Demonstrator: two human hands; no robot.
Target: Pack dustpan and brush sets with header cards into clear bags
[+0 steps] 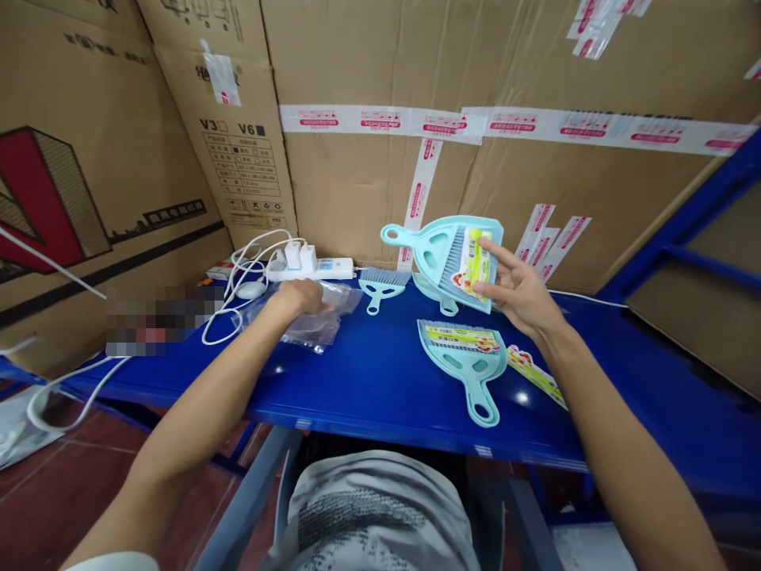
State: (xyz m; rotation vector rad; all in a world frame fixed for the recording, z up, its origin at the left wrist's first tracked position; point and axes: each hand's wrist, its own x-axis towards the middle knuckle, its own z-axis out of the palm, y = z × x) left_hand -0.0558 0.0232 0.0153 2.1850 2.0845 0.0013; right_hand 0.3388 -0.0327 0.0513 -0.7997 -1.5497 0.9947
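My right hand point(516, 287) is closed on the wide end of a light-blue dustpan point(429, 247), lifted above the table with its handle pointing left. A small brush with a yellow label point(476, 266) lies in that dustpan, under my fingers. My left hand point(302, 298) rests with bent fingers on clear plastic bags point(318, 321); whether it grips one I cannot make out. In front of me lies a second dustpan point(460, 366) holding a labelled brush, handle toward me. A loose brush point(381, 287) lies near the back, and another dustpan point(447, 304) is partly hidden behind the lifted one.
A loose yellow label card point(537, 374) lies right of the front dustpan on the blue table point(357, 381). A white power strip point(333, 268) with plugs and tangled white cables point(229, 309) sits at the back left. Cardboard sheets point(369, 182) stand behind the table.
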